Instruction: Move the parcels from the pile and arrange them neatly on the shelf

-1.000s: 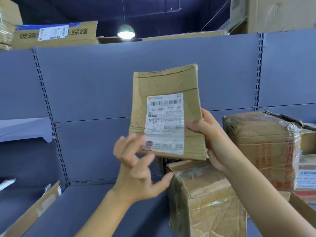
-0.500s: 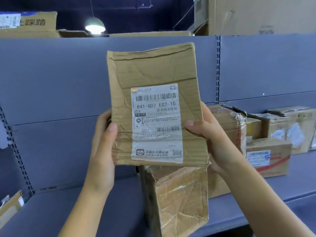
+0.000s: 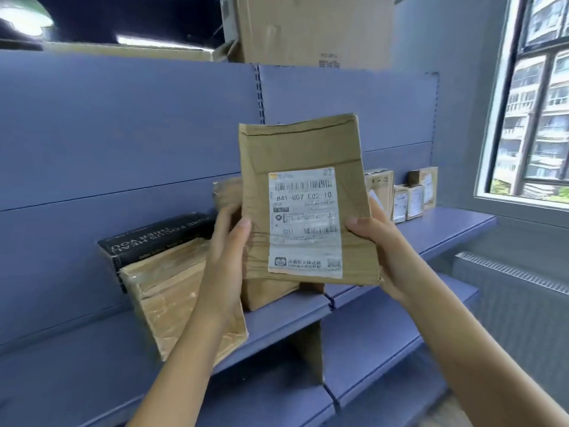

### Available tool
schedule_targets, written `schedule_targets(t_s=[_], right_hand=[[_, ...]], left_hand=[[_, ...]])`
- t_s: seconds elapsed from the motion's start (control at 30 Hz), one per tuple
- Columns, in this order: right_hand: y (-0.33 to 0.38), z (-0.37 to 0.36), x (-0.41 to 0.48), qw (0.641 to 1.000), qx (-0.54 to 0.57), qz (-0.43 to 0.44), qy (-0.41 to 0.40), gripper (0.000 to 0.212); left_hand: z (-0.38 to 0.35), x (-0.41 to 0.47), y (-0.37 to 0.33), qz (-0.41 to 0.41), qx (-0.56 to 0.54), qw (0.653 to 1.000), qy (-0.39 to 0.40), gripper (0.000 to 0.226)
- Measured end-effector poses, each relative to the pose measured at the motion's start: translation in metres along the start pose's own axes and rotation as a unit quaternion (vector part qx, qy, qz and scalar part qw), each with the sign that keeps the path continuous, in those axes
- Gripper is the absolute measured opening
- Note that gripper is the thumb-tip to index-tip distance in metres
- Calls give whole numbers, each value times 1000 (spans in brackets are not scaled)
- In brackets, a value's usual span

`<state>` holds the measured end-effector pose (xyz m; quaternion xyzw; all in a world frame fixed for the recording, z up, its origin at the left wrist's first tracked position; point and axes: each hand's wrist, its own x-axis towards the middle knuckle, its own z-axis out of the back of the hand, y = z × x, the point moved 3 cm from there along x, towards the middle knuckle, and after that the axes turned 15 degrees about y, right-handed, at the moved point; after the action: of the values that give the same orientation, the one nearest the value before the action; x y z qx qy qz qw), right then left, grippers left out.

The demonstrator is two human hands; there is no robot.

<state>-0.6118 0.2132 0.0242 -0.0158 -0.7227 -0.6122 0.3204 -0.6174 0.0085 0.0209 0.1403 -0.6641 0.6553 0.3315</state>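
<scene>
I hold a flat brown cardboard parcel (image 3: pixel 303 149) with a white shipping label upright in front of the blue shelf (image 3: pixel 455 224). My left hand (image 3: pixel 229 245) grips its left edge and my right hand (image 3: pixel 380 241) grips its right edge, thumbs on the front. Behind it on the shelf stand a taped brown parcel (image 3: pixel 181 291), a black box (image 3: pixel 154 238) leaning on the back panel, and another brown box (image 3: pixel 264 294) partly hidden by the held parcel.
Several small boxes (image 3: pixel 409 195) stand in a row at the shelf's far right end. A lower shelf (image 3: pixel 385 328) runs below. A large carton (image 3: pixel 311 29) sits on top of the unit. A window (image 3: pixel 535 97) and radiator (image 3: pixel 517 300) are on the right.
My view has swung right along the shelf, carrying the parcel with it. My left hand, free a second ago, now grips the parcel's left edge. The small boxes and window have come into sight.
</scene>
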Motion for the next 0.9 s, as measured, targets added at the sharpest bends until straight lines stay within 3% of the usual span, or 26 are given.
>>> schedule_targets(t_s=[0.07,0.17,0.47,0.9], right_hand=[[10,26,-38,999,-12,-11,-32,57],[22,61,-102,996,-26,-29,-85,54],[52,137,-265,966,-34,-71,-246,56],[43,243,-270,942,-59,-94,-316,63]], left_hand=[[-43,-4,9,18,-6,999,27,40],[-108,-13,25,50,-37,994,86,18],[-278,-43,39,126,-81,958,245,15],[-364,28,110,136,-95,940,299,15]])
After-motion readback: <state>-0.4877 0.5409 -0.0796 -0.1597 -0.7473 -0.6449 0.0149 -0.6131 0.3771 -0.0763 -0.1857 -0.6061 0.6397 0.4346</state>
